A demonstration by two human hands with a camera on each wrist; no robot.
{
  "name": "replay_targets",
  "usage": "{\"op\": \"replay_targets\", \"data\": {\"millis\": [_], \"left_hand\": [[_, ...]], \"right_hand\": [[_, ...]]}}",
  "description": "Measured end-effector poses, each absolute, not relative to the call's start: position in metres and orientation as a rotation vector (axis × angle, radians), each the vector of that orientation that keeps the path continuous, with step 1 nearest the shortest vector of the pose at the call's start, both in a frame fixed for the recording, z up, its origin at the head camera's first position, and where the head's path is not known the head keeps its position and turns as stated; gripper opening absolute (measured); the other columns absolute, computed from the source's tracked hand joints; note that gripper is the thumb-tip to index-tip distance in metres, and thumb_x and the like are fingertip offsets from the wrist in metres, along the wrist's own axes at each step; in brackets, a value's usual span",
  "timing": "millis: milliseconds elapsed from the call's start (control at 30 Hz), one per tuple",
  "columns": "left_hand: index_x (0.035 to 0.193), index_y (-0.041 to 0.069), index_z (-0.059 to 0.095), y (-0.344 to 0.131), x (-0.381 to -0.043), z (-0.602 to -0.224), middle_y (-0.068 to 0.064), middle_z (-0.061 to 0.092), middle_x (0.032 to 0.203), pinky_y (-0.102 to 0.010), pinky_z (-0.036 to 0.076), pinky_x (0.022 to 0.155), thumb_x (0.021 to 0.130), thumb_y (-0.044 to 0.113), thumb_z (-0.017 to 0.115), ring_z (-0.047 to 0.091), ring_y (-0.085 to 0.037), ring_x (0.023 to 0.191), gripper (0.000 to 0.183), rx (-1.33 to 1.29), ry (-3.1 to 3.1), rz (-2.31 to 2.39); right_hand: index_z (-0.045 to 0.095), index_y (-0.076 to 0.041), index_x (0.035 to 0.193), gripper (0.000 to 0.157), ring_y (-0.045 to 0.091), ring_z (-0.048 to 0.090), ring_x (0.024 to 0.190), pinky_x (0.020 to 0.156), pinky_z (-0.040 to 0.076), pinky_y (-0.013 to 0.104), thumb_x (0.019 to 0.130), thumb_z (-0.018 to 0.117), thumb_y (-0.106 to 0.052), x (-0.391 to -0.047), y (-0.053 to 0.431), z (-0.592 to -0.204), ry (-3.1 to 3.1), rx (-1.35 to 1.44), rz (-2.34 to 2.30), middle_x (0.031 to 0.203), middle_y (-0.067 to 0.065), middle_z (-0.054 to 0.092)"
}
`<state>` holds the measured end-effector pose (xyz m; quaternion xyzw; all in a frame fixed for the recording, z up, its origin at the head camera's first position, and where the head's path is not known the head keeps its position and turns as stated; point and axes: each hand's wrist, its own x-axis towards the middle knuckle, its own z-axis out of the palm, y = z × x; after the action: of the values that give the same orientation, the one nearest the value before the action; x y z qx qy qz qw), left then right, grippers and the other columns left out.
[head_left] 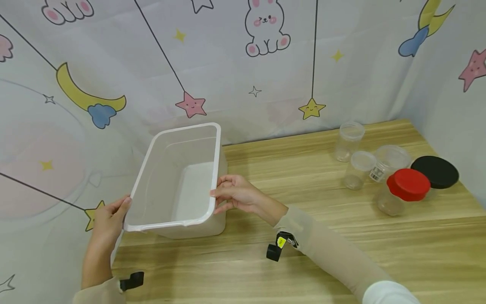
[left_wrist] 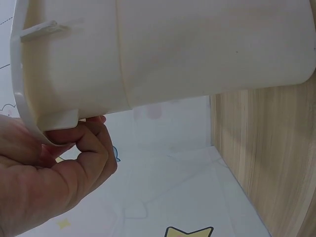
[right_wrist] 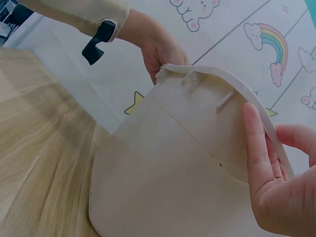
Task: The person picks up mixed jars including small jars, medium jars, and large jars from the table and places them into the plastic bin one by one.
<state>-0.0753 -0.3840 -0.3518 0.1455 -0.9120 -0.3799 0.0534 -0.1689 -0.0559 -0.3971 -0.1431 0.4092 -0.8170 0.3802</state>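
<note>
A white plastic bin [head_left: 221, 185] stands at the left of the wooden table, its open top facing up and its inside bare. My left hand [head_left: 108, 219] grips the bin's rim at the near left corner; in the left wrist view, the fingers of the left hand [left_wrist: 74, 163] curl under the rim's lip. On the opposite side my right hand [head_left: 241, 194] pinches the rim, thumb over the edge and fingers against the outer wall. The right wrist view shows the right hand [right_wrist: 281, 182] with its fingers beneath the rim of the bin [right_wrist: 168, 163].
Several clear plastic jars stand at the table's right: a tall jar [head_left: 343, 147], a smaller jar [head_left: 354, 181], a wide jar [head_left: 392, 158], one with a red lid [head_left: 409, 184] and one with a black lid [head_left: 435, 171]. A printed curtain [head_left: 243, 76] hangs behind the wooden table [head_left: 288, 169].
</note>
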Motion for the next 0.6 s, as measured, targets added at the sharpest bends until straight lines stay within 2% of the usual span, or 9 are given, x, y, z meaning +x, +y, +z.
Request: {"op": "replay_targets", "data": {"millis": [100,167,300,400,533,600], "left_hand": [[0.141,-0.012,0.045,-0.3831,-0.0751,-0.3513,-0.034,0.049,0.136,-0.006,0.045,0.066,0.108,0.03,0.041,0.048,0.015,0.083,0.053,0.447,-2.786,-1.144],[0.142,-0.011,0.045,-0.383,-0.0752,-0.3516,-0.033,0.048,0.138,-0.006,0.045,0.066,0.108,0.032,0.04,0.056,0.004,0.09,0.055,0.45,-2.803,-1.133],[0.142,-0.01,0.045,-0.3822,-0.0748,-0.3514,-0.033,0.048,0.139,-0.005,0.045,0.067,0.108,0.034,0.04,0.056,0.001,0.094,0.056,0.447,-2.814,-1.122],[0.142,-0.01,0.046,-0.3817,-0.0742,-0.3506,-0.033,0.049,0.138,-0.005,0.044,0.067,0.108,0.033,0.04,0.052,0.007,0.09,0.056,0.443,-2.816,-1.115],[0.142,-0.01,0.046,-0.3808,-0.0742,-0.3503,-0.032,0.05,0.138,-0.004,0.043,0.068,0.108,0.034,0.04,0.06,-0.014,0.103,0.056,0.455,-2.824,-1.097],[0.142,-0.01,0.046,-0.3802,-0.0748,-0.3508,-0.032,0.05,0.137,-0.004,0.043,0.067,0.108,0.034,0.04,0.06,-0.019,0.106,0.056,0.464,-2.822,-1.096]], "right_hand": [[0.055,-0.001,0.099,0.014,0.02,0.066,0.066,0.065,0.062,0.037,0.094,0.054,0.012,-0.1689,-0.0546,-0.3971,1.043,-0.362,-2.086,0.082,0.011,0.067],[0.055,0.0,0.1,0.014,0.02,0.067,0.067,0.065,0.062,0.037,0.094,0.053,0.012,-0.1686,-0.0534,-0.3967,1.041,-0.361,-2.087,0.083,0.011,0.067],[0.053,0.001,0.103,0.014,0.02,0.067,0.067,0.065,0.062,0.037,0.094,0.054,0.012,-0.1683,-0.0519,-0.3961,1.045,-0.354,-2.082,0.084,0.012,0.067],[0.054,0.001,0.102,0.014,0.02,0.067,0.067,0.065,0.062,0.037,0.094,0.054,0.013,-0.1683,-0.0518,-0.3965,1.047,-0.355,-2.083,0.084,0.012,0.067],[0.056,0.0,0.1,0.014,0.02,0.067,0.067,0.065,0.062,0.038,0.094,0.054,0.013,-0.1681,-0.0518,-0.3972,1.046,-0.353,-2.092,0.083,0.011,0.067],[0.056,-0.001,0.099,0.015,0.02,0.066,0.067,0.065,0.062,0.038,0.094,0.053,0.013,-0.1678,-0.0514,-0.3975,1.046,-0.35,-2.094,0.082,0.011,0.067]]}}
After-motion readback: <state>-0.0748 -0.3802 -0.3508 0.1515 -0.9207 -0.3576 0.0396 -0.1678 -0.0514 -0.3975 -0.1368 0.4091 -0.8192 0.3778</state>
